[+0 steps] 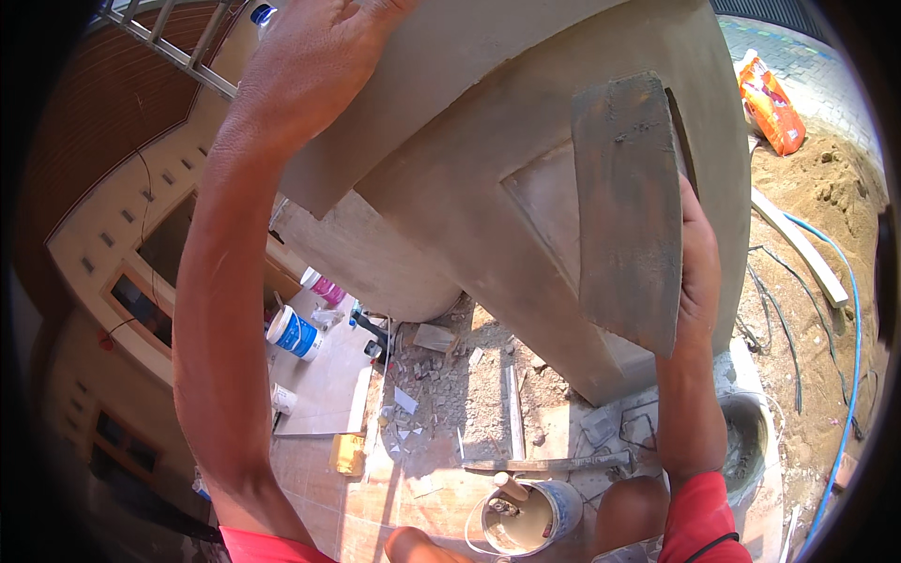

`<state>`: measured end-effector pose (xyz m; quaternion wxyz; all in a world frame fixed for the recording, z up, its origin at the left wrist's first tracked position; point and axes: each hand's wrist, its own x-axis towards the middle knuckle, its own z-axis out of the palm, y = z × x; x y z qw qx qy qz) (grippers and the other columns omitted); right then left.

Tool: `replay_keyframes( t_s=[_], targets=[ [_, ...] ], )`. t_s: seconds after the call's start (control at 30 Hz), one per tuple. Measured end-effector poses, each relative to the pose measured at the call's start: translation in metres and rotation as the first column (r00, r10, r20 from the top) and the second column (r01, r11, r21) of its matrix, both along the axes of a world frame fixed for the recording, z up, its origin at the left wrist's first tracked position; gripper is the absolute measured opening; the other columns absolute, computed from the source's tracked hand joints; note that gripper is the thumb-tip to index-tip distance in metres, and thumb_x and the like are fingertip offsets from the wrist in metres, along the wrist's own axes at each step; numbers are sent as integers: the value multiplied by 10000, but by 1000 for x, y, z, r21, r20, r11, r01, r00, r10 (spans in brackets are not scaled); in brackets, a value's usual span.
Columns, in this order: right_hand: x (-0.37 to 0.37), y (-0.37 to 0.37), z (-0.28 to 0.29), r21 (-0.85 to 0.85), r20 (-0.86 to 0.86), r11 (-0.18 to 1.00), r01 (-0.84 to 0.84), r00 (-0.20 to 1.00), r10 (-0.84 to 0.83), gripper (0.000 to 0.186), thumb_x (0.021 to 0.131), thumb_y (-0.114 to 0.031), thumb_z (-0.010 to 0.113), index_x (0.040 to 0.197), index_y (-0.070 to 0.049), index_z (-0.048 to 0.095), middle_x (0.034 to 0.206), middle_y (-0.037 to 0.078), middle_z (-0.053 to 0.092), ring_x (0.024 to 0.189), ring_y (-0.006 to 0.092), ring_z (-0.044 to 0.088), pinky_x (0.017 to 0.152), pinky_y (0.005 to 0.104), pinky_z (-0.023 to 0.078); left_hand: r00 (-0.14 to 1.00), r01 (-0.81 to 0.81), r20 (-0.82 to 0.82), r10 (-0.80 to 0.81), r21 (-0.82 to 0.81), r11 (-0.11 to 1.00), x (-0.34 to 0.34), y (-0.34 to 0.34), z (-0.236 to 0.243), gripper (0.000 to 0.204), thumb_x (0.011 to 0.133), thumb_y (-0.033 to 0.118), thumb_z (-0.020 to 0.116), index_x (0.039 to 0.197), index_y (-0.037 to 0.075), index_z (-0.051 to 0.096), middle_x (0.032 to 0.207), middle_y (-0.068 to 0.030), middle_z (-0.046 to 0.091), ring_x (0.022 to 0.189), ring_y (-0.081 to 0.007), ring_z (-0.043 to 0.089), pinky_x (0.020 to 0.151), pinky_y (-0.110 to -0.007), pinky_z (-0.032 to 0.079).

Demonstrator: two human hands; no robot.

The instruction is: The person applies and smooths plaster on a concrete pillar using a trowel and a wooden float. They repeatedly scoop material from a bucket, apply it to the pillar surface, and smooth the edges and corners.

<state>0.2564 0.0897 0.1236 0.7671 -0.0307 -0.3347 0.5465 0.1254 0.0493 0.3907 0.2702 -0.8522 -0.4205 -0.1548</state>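
In my right hand is a plastering float, a long flat grey board smeared with mortar. I grip it from behind, so its broad face shows and its handle is hidden. It stands in front of a grey plastered column with a recessed panel, covering part of that panel. At the top, my left hand is raised beside the column's plastered upper ledge. The frame edge cuts off most of its fingers, and I cannot tell whether it presses on the ledge.
Below stands a bucket holding tools and murky liquid; a round tub sits at the right. Paint pails stand on the tiles, near rubble. Farther right are sand, a blue hose and an orange sack. A ladder leans upper left.
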Motion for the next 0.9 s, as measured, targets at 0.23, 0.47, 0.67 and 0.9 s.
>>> replay_keyframes(
  t_s=[0.23,0.47,0.67,0.9],
  targets=[
    [-9,-4,7,233,319,799,555,732,-602,641,907,-24,670,1487,44,406,1430,174,496,1295,202,511,1094,326,410,997,-13,76,-30,511,859,-56,-4,-24,613,1013,492,498,1288,-41,621,1147,-221,699,1101,-324,658,968,-441,491],
    [15,9,10,306,385,583,752,462,-799,559,891,-52,742,1403,28,533,1314,138,624,1182,207,610,1029,312,469,979,-11,-168,111,504,864,-175,-94,-73,679,996,619,451,1382,76,582,1276,-147,680,1233,-302,597,1116,-471,357],
    [41,14,23,560,451,343,754,70,-890,505,942,-159,701,1396,-14,533,1124,110,660,1054,179,645,923,297,509,998,-43,45,42,10,999,-246,-156,-221,595,934,549,623,1294,78,567,1125,-156,715,1160,-374,604,1148,-592,181],
    [84,-25,18,395,531,885,246,725,-438,353,1031,-164,531,1323,34,524,1170,138,663,1048,203,683,819,311,600,896,14,433,100,-252,968,-294,-138,-334,510,894,357,624,1210,-41,584,1026,-167,697,1018,-390,615,1106,-617,255]
  ],
)
